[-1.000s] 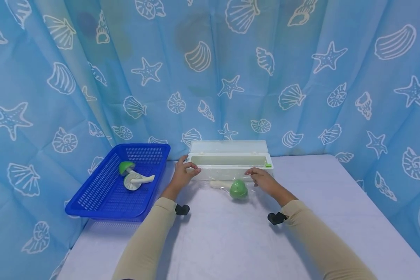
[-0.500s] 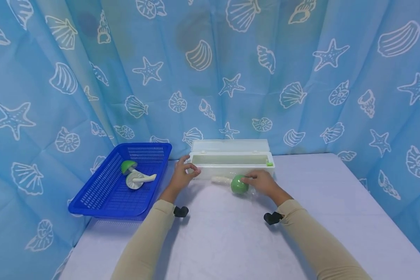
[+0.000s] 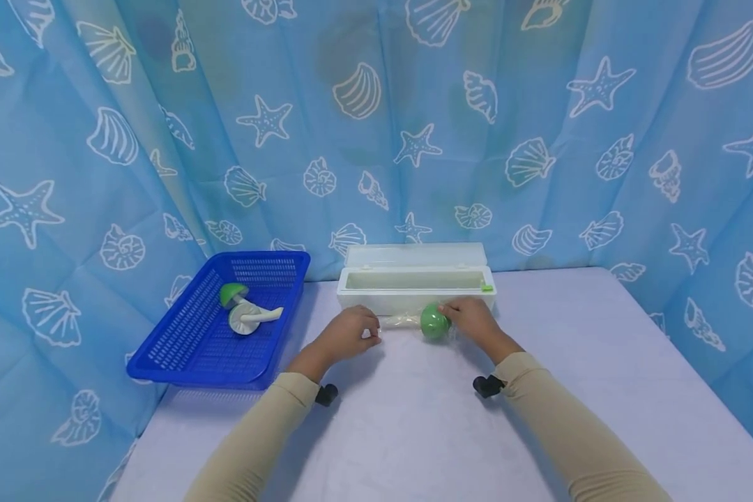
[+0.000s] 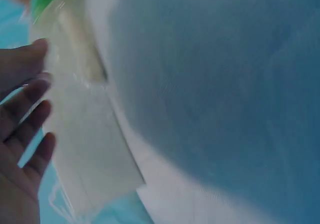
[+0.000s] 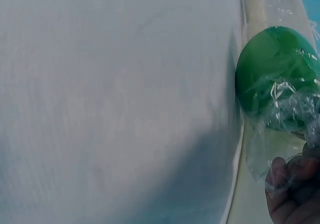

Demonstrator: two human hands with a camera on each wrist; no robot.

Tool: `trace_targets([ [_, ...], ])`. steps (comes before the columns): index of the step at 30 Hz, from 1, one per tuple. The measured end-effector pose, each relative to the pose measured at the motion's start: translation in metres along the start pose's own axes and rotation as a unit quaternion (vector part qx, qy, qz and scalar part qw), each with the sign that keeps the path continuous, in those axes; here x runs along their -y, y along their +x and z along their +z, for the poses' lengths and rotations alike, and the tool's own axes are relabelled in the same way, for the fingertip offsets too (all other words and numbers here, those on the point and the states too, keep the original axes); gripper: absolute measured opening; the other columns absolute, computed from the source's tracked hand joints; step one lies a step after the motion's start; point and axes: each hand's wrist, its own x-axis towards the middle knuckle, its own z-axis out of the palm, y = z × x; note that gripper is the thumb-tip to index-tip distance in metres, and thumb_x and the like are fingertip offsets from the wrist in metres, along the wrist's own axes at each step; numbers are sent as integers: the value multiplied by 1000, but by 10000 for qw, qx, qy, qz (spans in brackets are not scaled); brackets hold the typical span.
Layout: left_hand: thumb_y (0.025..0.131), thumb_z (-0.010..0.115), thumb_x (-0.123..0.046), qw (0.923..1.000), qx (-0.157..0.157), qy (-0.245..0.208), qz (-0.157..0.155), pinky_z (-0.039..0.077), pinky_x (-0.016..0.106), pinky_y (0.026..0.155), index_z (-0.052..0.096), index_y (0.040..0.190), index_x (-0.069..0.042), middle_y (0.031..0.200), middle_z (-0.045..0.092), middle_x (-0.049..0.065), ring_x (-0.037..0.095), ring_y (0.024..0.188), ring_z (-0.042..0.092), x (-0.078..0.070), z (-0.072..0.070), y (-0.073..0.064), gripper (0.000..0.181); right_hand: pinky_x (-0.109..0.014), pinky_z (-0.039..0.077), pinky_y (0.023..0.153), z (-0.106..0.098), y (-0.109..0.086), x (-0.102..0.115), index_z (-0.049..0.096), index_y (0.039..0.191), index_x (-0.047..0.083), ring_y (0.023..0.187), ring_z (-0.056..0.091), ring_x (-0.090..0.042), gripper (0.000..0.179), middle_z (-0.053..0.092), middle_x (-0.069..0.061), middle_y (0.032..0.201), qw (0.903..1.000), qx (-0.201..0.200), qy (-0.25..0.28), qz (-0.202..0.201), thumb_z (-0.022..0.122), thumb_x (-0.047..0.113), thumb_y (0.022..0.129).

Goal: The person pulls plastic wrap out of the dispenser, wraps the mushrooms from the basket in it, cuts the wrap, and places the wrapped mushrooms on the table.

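A toy mushroom with a green cap (image 3: 436,321) and pale stem lies sideways in clear plastic film (image 5: 295,102), in front of a long white box (image 3: 383,303). My right hand (image 3: 473,322) pinches the film bunched beside the cap, as the right wrist view shows. At the stem end, my left hand (image 3: 351,335) has thumb and forefinger close together at the film's edge. Its other fingers (image 4: 37,116) are spread in the left wrist view. The box stands with its clear lid (image 3: 414,254) raised and has a green slider (image 3: 487,288) at its right end.
A blue plastic basket (image 3: 207,381) stands at the left, with a green-capped mushroom (image 3: 233,295) and another mushroom (image 3: 243,319) showing its pale underside. A white cloth (image 3: 408,418) covers the table. A blue shell-patterned curtain (image 3: 326,139) hangs behind.
My left hand has moved from the box's left corner down and right to the stem end. My right hand has come in against the cap, and the film has drawn closer round the mushroom.
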Motion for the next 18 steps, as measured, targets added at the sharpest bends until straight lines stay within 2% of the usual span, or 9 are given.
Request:
trace_targets([
  [2,82,75,-14,9985,382,294,243,47,30,78,67,75,-15,84,64,-5,14,84,58,-4,6,3,10,-34,42,60,1,1,3,62,68,10,66,48,-19,39,52,-2,65,9999,-32,-94,33,54,31,100],
  [4,82,71,-11,9956,789,470,201,45,28,71,63,74,-15,80,58,-6,12,75,53,-7,13,7,12,-33,42,61,3,2,3,62,70,10,67,49,-18,38,53,-2,66,9998,-43,-174,90,54,31,101],
  [8,86,60,-9,9891,1439,285,-147,40,27,64,54,77,-16,83,48,-5,12,69,45,-12,22,15,13,-33,43,62,4,3,3,68,81,9,69,50,-18,34,55,-2,69,9994,-58,-291,172,53,32,101],
  [10,92,56,-17,9853,1625,-158,-496,41,28,65,53,84,-17,85,48,-4,12,72,46,-13,24,18,8,-34,44,62,4,3,4,70,87,9,69,51,-18,30,57,-2,72,9992,-88,-372,140,54,31,101],
  [12,100,49,-25,9800,1599,-739,-929,43,30,68,52,97,-16,87,51,-3,14,74,49,-13,25,23,10,-35,45,64,3,3,5,71,93,7,72,53,-19,27,60,-3,77,9986,-161,-499,-20,56,28,100],
  [14,104,41,-29,9738,1396,-1183,-1351,45,33,70,49,110,-15,86,55,0,16,75,53,-12,26,29,17,-38,47,68,0,2,6,71,99,3,77,56,-21,25,63,-6,84,9978,-274,-586,-174,57,25,99],
  [15,104,42,-26,9707,1267,-1346,-1537,46,34,70,48,117,-14,86,58,2,17,74,54,-11,27,33,19,-39,48,71,-1,1,7,70,103,2,80,57,-22,25,64,-7,88,9969,-345,-671,-243,58,23,99],
  [18,100,50,-17,9713,1061,-1140,-1796,48,33,71,49,128,-8,90,63,5,17,74,56,-10,32,43,29,-43,49,82,-4,-1,11,68,112,0,93,60,-27,25,64,-11,100,9929,-454,-1023,-414,59,19,98],
])
